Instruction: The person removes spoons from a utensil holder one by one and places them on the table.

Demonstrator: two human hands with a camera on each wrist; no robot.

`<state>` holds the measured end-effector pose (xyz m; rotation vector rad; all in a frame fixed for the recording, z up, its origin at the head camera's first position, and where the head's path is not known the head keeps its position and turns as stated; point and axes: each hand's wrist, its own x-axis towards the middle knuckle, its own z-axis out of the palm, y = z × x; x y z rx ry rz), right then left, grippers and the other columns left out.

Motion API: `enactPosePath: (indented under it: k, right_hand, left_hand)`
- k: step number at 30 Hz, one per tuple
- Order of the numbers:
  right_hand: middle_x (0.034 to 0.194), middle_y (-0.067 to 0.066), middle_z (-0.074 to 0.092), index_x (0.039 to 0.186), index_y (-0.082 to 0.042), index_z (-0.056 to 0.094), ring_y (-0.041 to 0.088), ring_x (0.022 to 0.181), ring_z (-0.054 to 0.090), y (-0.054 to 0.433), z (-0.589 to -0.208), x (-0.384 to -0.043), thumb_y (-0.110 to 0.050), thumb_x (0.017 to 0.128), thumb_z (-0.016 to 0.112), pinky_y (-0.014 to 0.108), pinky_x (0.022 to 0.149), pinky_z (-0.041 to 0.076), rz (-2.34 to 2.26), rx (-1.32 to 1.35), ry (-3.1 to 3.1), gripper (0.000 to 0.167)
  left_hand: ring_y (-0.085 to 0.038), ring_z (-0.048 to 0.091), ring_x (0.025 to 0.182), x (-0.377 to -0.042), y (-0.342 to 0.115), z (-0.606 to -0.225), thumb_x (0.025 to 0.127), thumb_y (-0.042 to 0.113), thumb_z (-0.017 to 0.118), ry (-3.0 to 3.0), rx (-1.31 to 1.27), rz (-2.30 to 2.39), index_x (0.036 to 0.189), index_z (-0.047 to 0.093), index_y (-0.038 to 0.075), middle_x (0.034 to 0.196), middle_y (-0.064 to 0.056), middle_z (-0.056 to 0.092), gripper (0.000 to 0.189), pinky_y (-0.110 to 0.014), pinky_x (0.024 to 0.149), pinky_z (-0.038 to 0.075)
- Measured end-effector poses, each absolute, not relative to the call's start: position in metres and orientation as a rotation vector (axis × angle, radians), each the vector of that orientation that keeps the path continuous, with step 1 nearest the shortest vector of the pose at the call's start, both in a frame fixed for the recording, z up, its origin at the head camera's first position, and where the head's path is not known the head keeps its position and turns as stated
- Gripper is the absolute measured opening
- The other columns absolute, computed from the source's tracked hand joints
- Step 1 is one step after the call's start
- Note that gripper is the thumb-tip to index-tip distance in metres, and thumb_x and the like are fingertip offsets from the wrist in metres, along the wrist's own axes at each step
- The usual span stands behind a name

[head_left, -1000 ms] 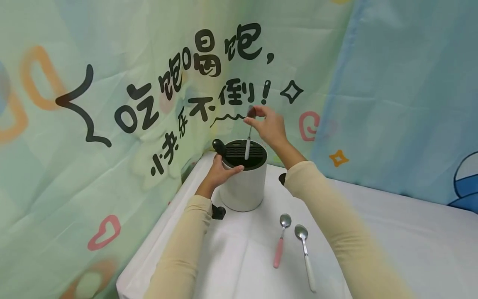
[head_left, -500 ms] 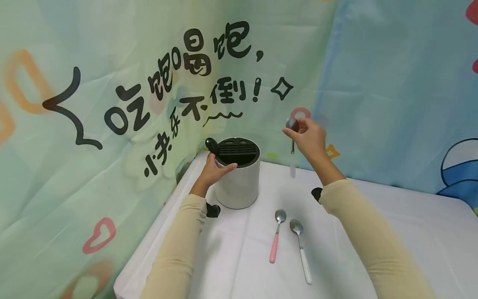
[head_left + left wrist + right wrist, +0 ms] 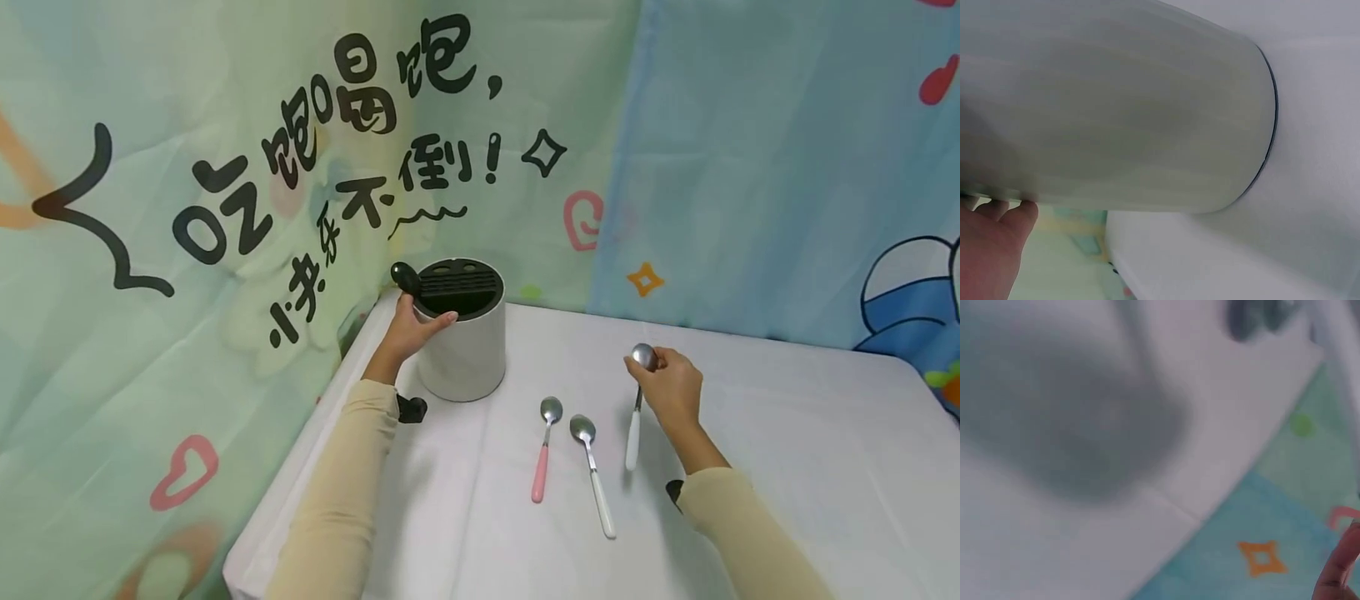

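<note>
A white cylindrical utensil holder [image 3: 461,358] with a black slotted top stands on the table, its smooth side filling much of the left wrist view [image 3: 1147,119]. My left hand [image 3: 411,333] grips it near the upper rim, thumb along the front and fingers round the left side. By its bowl, my right hand [image 3: 671,387] pinches a white-handled spoon [image 3: 633,433], handle pointing down over the table. Between the hands lie a pink-handled spoon [image 3: 542,471] and another white-handled spoon [image 3: 600,496], bowls toward the back.
A black rounded utensil end [image 3: 405,277] sticks up at the holder's left rim. The white-covered table [image 3: 810,467] meets printed fabric walls [image 3: 750,167] at the left and back. Dark wrist devices [image 3: 411,409] show at both cuffs.
My right hand has carried the white-handled spoon from above the holder rightward and down toward the table. The left hand has stayed on the holder. The head view has shifted somewhat.
</note>
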<state>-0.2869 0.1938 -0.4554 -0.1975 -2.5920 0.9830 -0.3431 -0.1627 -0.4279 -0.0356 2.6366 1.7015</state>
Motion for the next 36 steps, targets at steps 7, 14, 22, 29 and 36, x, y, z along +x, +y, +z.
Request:
enactPosePath:
  k: [7,14,22,29,36]
  right_hand:
    - [0.1,0.032,0.06,0.108,0.016,0.056,0.037,0.085,0.058,0.206,-0.498,-0.266,-0.022,0.083,0.064,0.044,0.07,0.049,0.957,-0.21,-2.763,0.047]
    - [0.103,0.035,0.058,0.108,0.018,0.055,0.03,0.075,0.053,0.205,-0.522,-0.259,-0.023,0.083,0.062,0.033,0.057,0.044,0.933,-0.25,-2.891,0.048]
    - [0.096,0.033,0.06,0.102,0.018,0.056,0.026,0.069,0.048,0.204,-0.534,-0.258,-0.021,0.081,0.065,0.03,0.053,0.037,0.908,-0.28,-2.917,0.045]
    - [0.077,0.024,0.054,0.087,0.015,0.055,0.024,0.063,0.048,0.208,-0.537,-0.262,-0.024,0.081,0.065,0.031,0.051,0.04,0.825,-0.269,-2.975,0.04]
    - [0.109,0.036,0.053,0.115,0.019,0.048,0.045,0.095,0.055,0.215,-0.522,-0.264,-0.029,0.085,0.06,0.048,0.077,0.048,0.758,-0.265,-3.08,0.058]
  left_hand:
    - [-0.024,0.013,0.139,-0.344,-0.166,-0.427,0.079,0.04,0.068,2.639,-0.007,1.724,0.145,0.011,0.012,0.15,-0.012,0.015,0.092,-0.045,0.112,0.016]
    - [-0.024,0.011,0.14,-0.344,-0.165,-0.425,0.079,0.039,0.069,2.634,-0.023,1.725,0.146,0.009,0.014,0.152,-0.011,0.012,0.094,-0.046,0.112,0.015]
    - [-0.025,0.01,0.14,-0.342,-0.161,-0.426,0.079,0.04,0.068,2.636,-0.017,1.707,0.147,0.007,0.014,0.152,-0.011,0.011,0.094,-0.047,0.112,0.015]
    - [-0.025,0.011,0.14,-0.345,-0.163,-0.427,0.079,0.038,0.068,2.642,0.011,1.729,0.146,0.008,0.012,0.151,-0.012,0.012,0.093,-0.047,0.112,0.015]
    - [-0.024,0.011,0.14,-0.344,-0.162,-0.426,0.078,0.04,0.069,2.629,-0.005,1.721,0.146,0.009,0.012,0.151,-0.011,0.013,0.094,-0.046,0.112,0.016]
